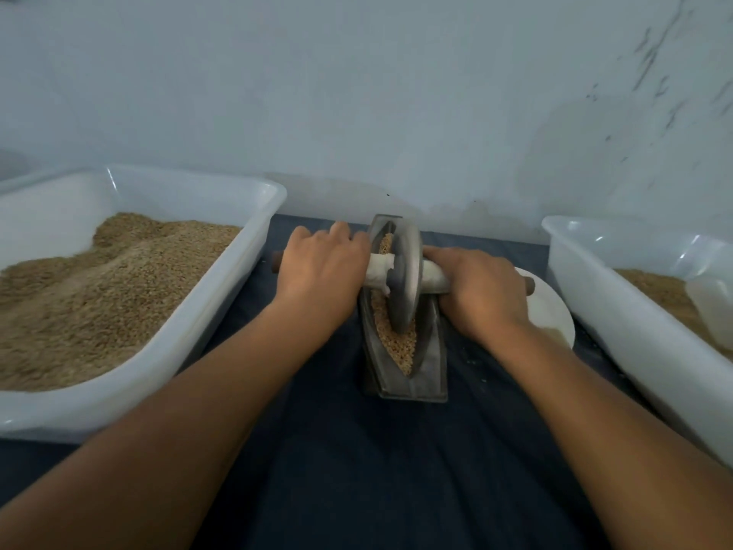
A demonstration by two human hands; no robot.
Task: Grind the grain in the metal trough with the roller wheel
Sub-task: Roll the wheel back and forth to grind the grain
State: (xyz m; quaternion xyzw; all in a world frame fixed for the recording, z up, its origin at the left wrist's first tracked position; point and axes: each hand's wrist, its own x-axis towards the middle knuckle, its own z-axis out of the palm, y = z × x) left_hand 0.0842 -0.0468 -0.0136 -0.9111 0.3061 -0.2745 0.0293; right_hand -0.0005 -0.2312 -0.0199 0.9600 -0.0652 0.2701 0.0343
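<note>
Centrally, grey disc-shaped roller wheel (402, 275), boat-shaped trough (430, 351).

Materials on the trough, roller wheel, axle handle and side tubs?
Trough: dull grey metal, scuffed. Roller wheel: same grey metal, smooth matte sheen. Axle handle: brown ends, likely wood; pale wrap near the wheel, cloth or tape. Tubs: glossy translucent white, probably plastic.

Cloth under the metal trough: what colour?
Dark navy blue cloth, plain, no pattern; head view shows it best, spread beneath the metal trough.
</note>
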